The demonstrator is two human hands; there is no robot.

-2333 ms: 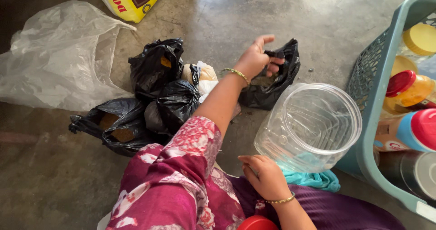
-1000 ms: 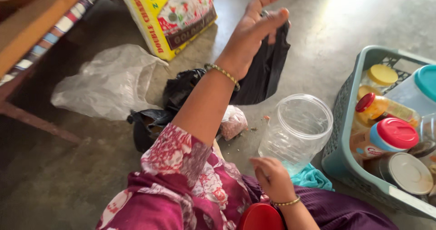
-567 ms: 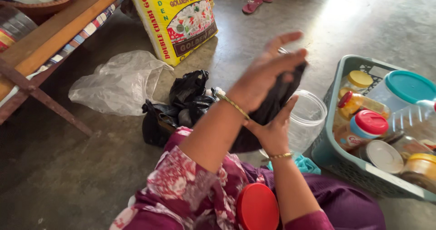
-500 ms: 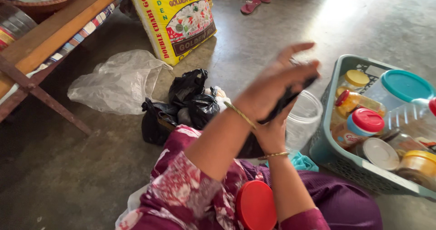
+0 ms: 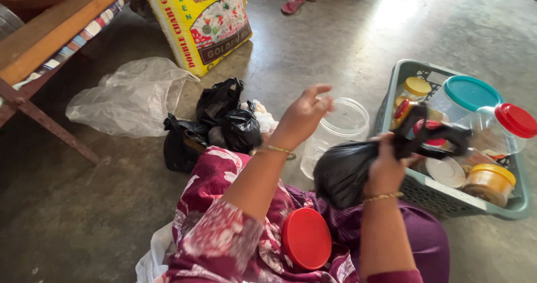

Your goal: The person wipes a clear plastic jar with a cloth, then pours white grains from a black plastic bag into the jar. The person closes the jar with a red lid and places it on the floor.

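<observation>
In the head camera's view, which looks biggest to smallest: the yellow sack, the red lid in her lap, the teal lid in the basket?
1. yellow sack
2. red lid and teal lid: look alike; the red lid lies nearer the camera, so unranked.

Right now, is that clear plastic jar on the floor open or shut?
Open. The clear jar stands upright with a bare round mouth and no lid. A red lid lies on the person's lap instead.

The scene is seen from one head-worn camera, aimed steeply down and forward over the wearer's lap. The raised left hand (image 5: 302, 112) and right hand (image 5: 386, 168) are caught close up, mid-frame. Farther off, the concrete floor (image 5: 313, 42) is taken in as far as a yellow sack (image 5: 196, 20) (top edge). No second view is provided.
</observation>
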